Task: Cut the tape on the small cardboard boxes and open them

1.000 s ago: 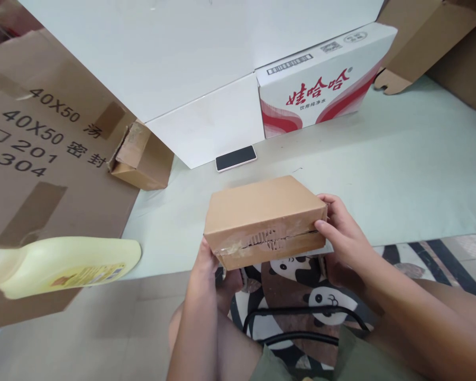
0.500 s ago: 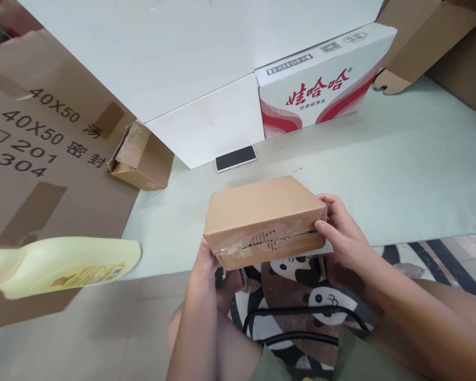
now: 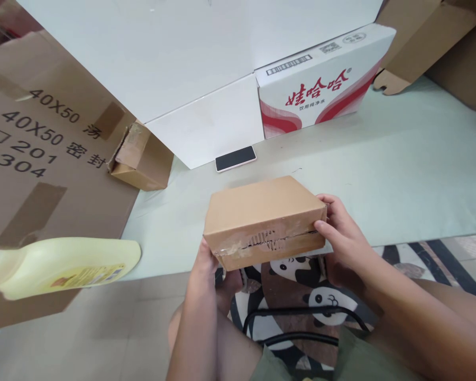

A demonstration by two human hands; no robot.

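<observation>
Closed on the brown rectangular cardboard box (image 3: pixel 264 207), the left hand (image 3: pixel 207 258) and right hand (image 3: pixel 340 230) hold its opposite ends.
At the near edge of the pale green table (image 3: pixel 396 180), short of the flat black-screened phone (image 3: pixel 236 159), it hasn't visibly shifted this last second; I judge the hold steady.

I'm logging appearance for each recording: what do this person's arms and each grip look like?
No sleeve shows on the left arm or right arm. The left grip and right grip are ungloved hands; no watch or bracelet shows. The left one is partly hidden.
</observation>
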